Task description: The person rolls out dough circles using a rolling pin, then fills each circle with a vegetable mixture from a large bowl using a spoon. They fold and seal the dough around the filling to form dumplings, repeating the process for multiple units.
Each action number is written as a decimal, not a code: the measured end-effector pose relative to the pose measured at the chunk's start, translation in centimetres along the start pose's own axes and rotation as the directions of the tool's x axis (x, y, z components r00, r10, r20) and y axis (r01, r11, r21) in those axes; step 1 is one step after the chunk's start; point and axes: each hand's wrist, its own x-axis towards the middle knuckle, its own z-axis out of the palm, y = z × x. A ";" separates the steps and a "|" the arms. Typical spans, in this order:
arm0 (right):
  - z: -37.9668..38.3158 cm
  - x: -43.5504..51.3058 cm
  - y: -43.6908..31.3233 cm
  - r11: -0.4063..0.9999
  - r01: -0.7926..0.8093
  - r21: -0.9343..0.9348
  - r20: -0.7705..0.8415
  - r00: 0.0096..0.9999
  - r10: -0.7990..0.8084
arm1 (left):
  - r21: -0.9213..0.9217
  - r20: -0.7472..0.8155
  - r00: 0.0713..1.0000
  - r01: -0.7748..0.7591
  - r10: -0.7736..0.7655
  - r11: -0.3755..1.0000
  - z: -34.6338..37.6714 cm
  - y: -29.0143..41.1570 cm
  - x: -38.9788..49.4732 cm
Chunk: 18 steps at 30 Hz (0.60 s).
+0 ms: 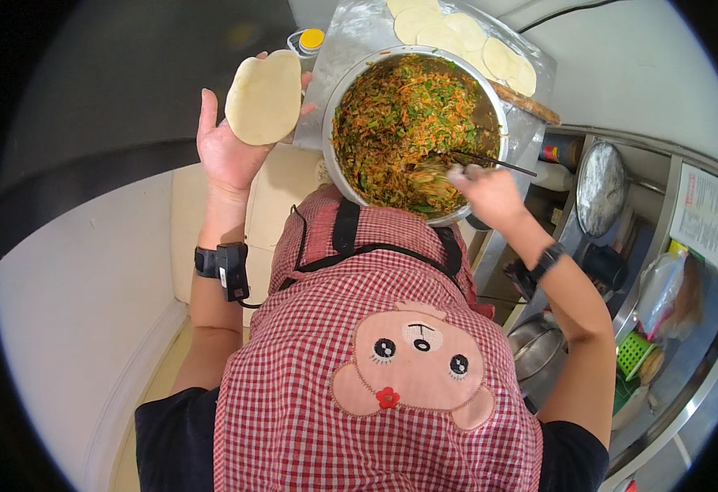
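Observation:
A flat, pale dough wrapper (264, 98) lies across the upturned palm and fingers of my left hand (231, 150), its thumb spread out to the side. To the right stands a large metal bowl (329, 154) of chopped filling (405, 111) with shredded orange and green vegetables. My right hand (491, 192) is over the bowl's near right side, fingers bent and blurred at the filling. A thin dark stick (506, 165) slants over the rim just beyond this hand. Whether the fingers grip the stick or something else, I cannot tell.
Several round dough wrappers (439, 31) lie on the metal worktop (359, 27) behind the bowl, near a wooden rolling pin (528, 103). A yellow-lidded container (311, 40) stands at the left. Shelves on the right hold a floury round tray (602, 187), a metal pot (534, 347) and a green basket (634, 355).

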 end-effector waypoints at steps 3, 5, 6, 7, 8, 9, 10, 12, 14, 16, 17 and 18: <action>-2.3 -3.2 0.4 0.993 -0.033 -0.117 0.194 0.979 0.056 | -0.006 -0.021 0.999 -0.028 0.028 1.000 -0.2 0.2 -0.7; -2.4 -2.3 -1.1 0.999 0.008 -0.046 0.375 0.927 0.010 | 0.022 -0.059 0.998 -0.031 0.032 0.999 -0.1 0.0 -0.9; -1.7 -1.1 -2.2 0.998 0.007 -0.066 0.459 0.888 0.024 | 0.045 -0.091 0.995 -0.034 0.038 0.998 -0.1 -0.1 -0.9; -0.5 0.6 -2.9 0.998 -0.054 -0.013 0.410 0.910 0.055 | 0.134 -0.175 0.982 -0.050 0.073 0.990 0.0 -0.3 -0.9; 0.8 2.1 -3.4 0.997 -0.070 -0.029 0.306 0.949 0.075 | 0.085 -0.163 0.986 -0.028 0.041 0.996 0.1 -0.5 -0.9; 2.0 3.3 -3.7 0.992 -0.123 -0.038 0.182 0.975 0.128 | 0.102 -0.199 0.979 -0.029 0.049 0.994 0.2 -0.8 -0.9; 2.6 3.8 -3.6 0.992 -0.125 0.009 0.094 0.988 0.123 | 0.050 -0.190 0.981 -0.022 0.031 0.999 0.3 -0.9 -0.9; 2.8 4.2 -3.0 0.979 -0.196 0.060 0.026 0.980 0.195 | 0.074 -0.148 0.989 -0.008 0.019 0.997 0.4 -1.0 -0.8; 1.4 4.2 -1.9 0.956 -0.285 0.062 -0.027 0.957 0.287 | 0.039 -0.059 0.998 0.004 -0.001 0.999 0.3 -0.9 -0.6; -0.3 5.6 -1.1 0.938 -0.342 0.062 -0.072 0.935 0.346 | 0.004 -0.005 1.000 -0.011 0.011 1.000 0.1 -0.6 -0.5; -0.9 6.9 -1.0 0.924 -0.378 0.054 -0.082 0.921 0.382 | 0.002 0.005 1.000 0.008 -0.008 1.000 0.0 -0.6 -0.4; -1.0 8.6 -1.4 0.916 -0.396 0.068 -0.069 0.914 0.401 | -0.011 -0.001 1.000 0.008 -0.008 1.000 0.0 -0.5 -0.4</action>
